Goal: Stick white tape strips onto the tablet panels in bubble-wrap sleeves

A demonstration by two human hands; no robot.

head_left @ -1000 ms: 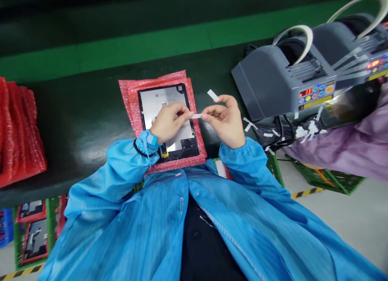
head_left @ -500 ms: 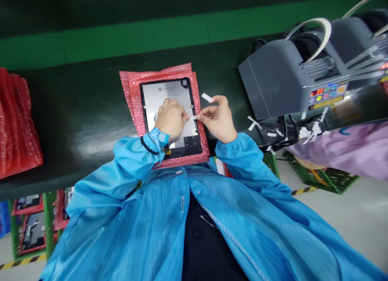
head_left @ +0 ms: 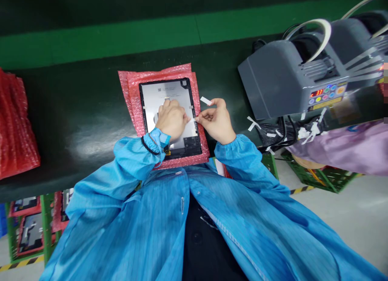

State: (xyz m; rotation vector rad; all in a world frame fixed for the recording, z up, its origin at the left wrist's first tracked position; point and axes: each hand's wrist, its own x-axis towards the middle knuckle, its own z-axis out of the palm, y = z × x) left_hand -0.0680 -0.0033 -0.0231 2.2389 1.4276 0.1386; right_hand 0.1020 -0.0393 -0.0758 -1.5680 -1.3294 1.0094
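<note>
A flat tablet screen panel [head_left: 165,89], silver-backed with a black border, lies on red bubble wrap [head_left: 133,99] in front of me. My left hand [head_left: 172,118] rests over the panel's middle, thumb and finger closed at one end of a short strip of white tape [head_left: 192,120]. At the panel's right edge, my right hand [head_left: 217,121] pinches the other end of that strip. A second piece of white tape [head_left: 206,100] sticks out from the raised index finger of my right hand. Part of the panel is hidden under my left hand.
A grey tape dispenser [head_left: 279,79] with a lit display stands at right, another beside it. Tape scraps [head_left: 312,131] hang near the table edge by a co-worker's purple sleeve [head_left: 357,147]. Red bubble bags [head_left: 18,127] are piled left. Green crates [head_left: 47,224] hold panels below.
Both hands stay at almost the same spot, with the tape strip between them now lying closer against the panel's right edge. The view has shifted slightly.
</note>
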